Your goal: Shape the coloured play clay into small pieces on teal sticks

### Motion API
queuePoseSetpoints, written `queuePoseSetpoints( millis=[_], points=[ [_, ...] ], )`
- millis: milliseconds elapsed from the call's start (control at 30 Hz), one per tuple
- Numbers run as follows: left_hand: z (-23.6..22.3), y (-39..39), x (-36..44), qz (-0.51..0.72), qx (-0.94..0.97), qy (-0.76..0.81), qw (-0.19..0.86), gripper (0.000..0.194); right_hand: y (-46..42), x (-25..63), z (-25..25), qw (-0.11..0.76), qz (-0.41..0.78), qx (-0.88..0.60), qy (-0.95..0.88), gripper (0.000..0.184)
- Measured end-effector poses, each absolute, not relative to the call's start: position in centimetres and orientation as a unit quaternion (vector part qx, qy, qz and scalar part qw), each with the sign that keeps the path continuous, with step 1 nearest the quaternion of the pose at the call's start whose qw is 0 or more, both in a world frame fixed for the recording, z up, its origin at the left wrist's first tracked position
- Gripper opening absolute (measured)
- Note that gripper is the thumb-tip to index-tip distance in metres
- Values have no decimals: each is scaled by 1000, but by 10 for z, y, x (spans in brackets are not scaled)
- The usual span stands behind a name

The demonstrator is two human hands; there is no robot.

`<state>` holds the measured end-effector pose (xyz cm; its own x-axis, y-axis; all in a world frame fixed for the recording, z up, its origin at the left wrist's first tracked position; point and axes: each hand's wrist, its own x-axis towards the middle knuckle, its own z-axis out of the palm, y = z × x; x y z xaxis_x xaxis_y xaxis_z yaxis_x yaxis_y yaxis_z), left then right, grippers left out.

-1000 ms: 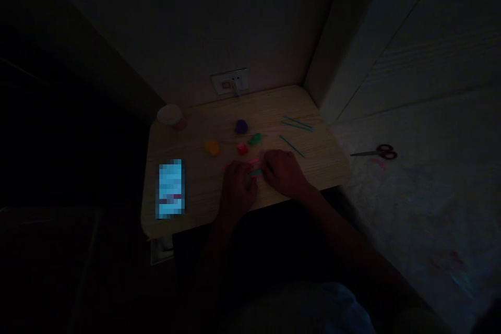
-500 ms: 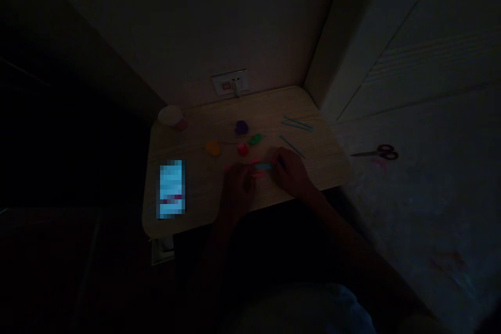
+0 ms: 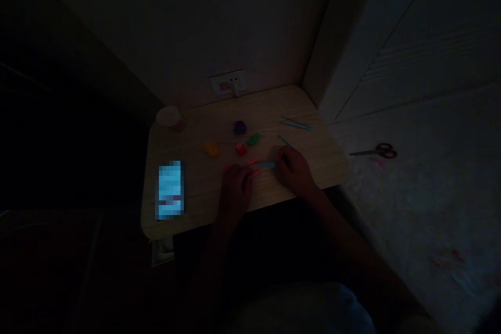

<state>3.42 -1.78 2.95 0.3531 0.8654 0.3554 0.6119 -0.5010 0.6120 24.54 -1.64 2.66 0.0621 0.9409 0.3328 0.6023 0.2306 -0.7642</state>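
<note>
The scene is very dark. My right hand (image 3: 293, 168) is closed, and a light-blue flat strip (image 3: 267, 165) pokes out to the left from its fingertips. To the left of it, my left hand (image 3: 236, 186) rests on the table with curled fingers. One pink strip (image 3: 255, 173) lies at its fingertips; whether they grip it is too dark to see. Another pink piece (image 3: 252, 162) lies just beyond. Beyond the hands are small lumps that look like modelling clay: red (image 3: 240, 150), green (image 3: 253, 139), purple (image 3: 240, 127) and orange (image 3: 212, 148).
Thin blue sticks (image 3: 296, 123) lie at the table's right side, one partly behind my right hand. A lit phone (image 3: 169, 190) lies at the left, with a paper cup (image 3: 170, 118) behind it. Scissors (image 3: 373, 152) rest on a pale surface to the right. A wall socket (image 3: 229, 82) is behind.
My right hand and the light-blue strip have shifted slightly right, away from my left hand. The pink strip by my left fingertips shows more clearly. The view has moved a little.
</note>
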Motion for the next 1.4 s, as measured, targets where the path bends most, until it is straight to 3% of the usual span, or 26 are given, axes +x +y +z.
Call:
queuePoseSetpoints(
  millis=[533,900,1400],
  points=[
    [30,-21,36,321,798,487,149,4,-12,243,26,358,156,-585,-711,18],
    [30,-18,35,306,805,479,167,13,-15,235,32,307,167,-545,-762,20],
    [30,-18,36,302,808,475,173,15,-25,214,33,242,103,-599,-756,13]
  ],
)
